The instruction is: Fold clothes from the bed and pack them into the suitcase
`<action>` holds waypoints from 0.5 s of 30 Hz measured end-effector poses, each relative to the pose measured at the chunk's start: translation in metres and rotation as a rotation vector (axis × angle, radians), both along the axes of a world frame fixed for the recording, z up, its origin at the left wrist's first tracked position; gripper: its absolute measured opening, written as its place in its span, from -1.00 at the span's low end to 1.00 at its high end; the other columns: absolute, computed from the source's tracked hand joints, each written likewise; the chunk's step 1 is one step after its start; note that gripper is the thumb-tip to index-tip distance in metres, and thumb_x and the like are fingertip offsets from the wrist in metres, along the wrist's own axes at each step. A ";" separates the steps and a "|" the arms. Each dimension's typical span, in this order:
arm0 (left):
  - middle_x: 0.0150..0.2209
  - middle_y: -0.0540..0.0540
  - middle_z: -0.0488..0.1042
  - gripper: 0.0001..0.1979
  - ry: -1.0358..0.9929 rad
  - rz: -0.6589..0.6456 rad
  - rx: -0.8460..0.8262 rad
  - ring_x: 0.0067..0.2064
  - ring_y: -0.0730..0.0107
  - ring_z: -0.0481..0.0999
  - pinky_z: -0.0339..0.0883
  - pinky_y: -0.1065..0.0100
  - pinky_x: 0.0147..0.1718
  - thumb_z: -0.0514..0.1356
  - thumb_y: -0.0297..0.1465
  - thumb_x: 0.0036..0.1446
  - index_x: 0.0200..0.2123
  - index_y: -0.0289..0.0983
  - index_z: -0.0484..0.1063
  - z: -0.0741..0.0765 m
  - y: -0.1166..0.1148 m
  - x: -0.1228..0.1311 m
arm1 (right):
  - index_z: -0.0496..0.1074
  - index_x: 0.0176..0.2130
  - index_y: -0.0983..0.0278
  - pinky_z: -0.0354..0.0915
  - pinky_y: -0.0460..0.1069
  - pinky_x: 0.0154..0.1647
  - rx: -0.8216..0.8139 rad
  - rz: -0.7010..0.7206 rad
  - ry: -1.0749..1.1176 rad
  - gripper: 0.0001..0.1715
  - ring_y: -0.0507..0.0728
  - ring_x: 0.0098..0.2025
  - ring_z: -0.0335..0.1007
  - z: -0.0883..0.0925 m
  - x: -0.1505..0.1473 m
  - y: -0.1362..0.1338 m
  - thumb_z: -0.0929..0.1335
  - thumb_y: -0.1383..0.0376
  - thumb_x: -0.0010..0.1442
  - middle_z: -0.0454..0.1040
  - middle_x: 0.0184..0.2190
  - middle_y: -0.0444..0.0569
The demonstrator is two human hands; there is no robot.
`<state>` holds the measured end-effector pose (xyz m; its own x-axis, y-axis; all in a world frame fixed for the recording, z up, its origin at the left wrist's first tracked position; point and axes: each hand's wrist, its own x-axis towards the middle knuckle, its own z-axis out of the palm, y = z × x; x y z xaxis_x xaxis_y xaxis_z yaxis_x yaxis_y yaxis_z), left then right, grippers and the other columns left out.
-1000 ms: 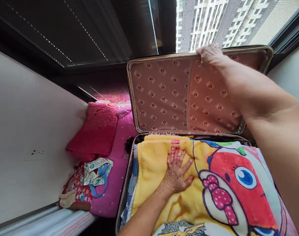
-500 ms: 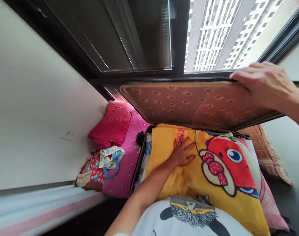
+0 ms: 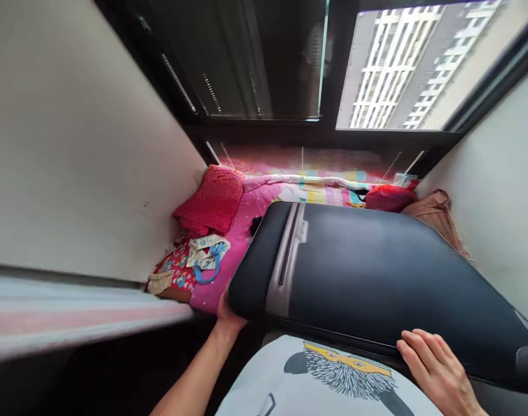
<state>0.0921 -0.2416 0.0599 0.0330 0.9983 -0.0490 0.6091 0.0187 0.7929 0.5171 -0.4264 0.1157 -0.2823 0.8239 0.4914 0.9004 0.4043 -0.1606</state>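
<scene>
A dark blue-black suitcase lies flat on a pink bed, its lid down, a grey handle strip along its left side. My left hand is at the suitcase's near left corner; its fingers are tucked under the edge and hidden. My right hand rests on the lid's near edge at the right, fingers stretched flat and together. The yellow cartoon blanket is hidden inside.
A red cushion and a patterned cloth bag with blue handles lie on the pink bedding left of the suitcase. White walls stand on both sides. A window with a high-rise outside is at the back.
The suitcase lid has come down from half raised to flat, covering the yellow blanket. My left hand left the blanket for the case's near left corner; my right hand followed the lid down.
</scene>
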 end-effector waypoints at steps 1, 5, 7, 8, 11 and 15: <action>-0.11 -0.26 0.67 -0.14 -0.132 0.033 -0.095 0.25 -0.14 0.50 0.33 -0.27 0.21 -0.32 0.19 0.32 0.07 -0.17 0.60 0.005 -0.007 -0.016 | 0.49 0.15 -0.38 0.41 0.27 -0.19 -0.024 0.002 0.026 -0.29 0.34 -0.22 0.55 -0.012 -0.006 -0.007 0.34 0.29 0.12 0.66 -0.27 -0.05; -0.12 -0.30 0.67 -0.21 -0.864 0.235 -0.506 0.19 -0.11 0.55 0.38 -0.20 0.22 -0.11 0.20 0.31 0.05 -0.31 0.58 0.016 -0.017 -0.041 | 0.35 0.27 -0.44 0.41 0.32 -0.23 -0.081 -0.013 0.108 -0.13 0.39 -0.29 0.51 -0.040 -0.012 -0.009 0.35 0.30 0.08 0.62 -0.33 0.00; -0.08 -0.29 0.67 -0.44 -1.059 0.338 -0.593 0.14 -0.06 0.60 0.43 -0.13 0.20 0.17 0.01 0.27 0.04 -0.34 0.56 0.013 -0.017 -0.036 | 0.26 0.32 -0.47 0.39 0.34 -0.23 -0.109 -0.004 0.117 -0.05 0.41 -0.28 0.51 -0.046 -0.008 -0.007 0.35 0.29 0.06 0.61 -0.32 0.01; -0.08 -0.29 0.67 -0.52 -1.117 0.384 -0.614 0.11 -0.04 0.61 0.45 -0.09 0.19 0.25 -0.09 0.24 0.02 -0.35 0.56 0.010 -0.018 -0.032 | 0.25 0.32 -0.49 0.38 0.35 -0.23 -0.124 0.000 0.109 -0.04 0.41 -0.27 0.52 -0.048 -0.006 -0.008 0.35 0.28 0.05 0.61 -0.31 0.01; -0.09 -0.29 0.66 -0.63 -1.220 0.477 -0.622 0.04 0.01 0.65 0.50 -0.01 0.14 0.37 -0.23 0.16 -0.07 -0.36 0.56 -0.006 -0.030 -0.022 | 0.34 0.24 -0.47 0.36 0.33 -0.23 -0.120 0.021 0.054 -0.12 0.39 -0.27 0.51 -0.055 0.001 -0.014 0.35 0.29 0.04 0.59 -0.30 0.01; -0.16 -0.28 0.66 -0.53 -1.256 0.498 -0.549 -0.04 0.03 0.66 0.53 0.04 0.05 0.50 -0.19 0.01 -0.12 -0.37 0.55 -0.037 -0.050 -0.019 | 0.50 -0.01 -0.03 0.37 0.21 -0.21 -0.092 0.093 -0.092 -0.52 0.29 -0.27 0.49 -0.074 -0.004 -0.023 0.31 0.37 0.12 0.55 -0.28 0.04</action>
<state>0.0730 -0.2913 0.0228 0.0042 0.7844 -0.6203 -0.6247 0.4864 0.6108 0.5135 -0.4497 0.0413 -0.3998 0.8325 0.3835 0.8725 0.4738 -0.1191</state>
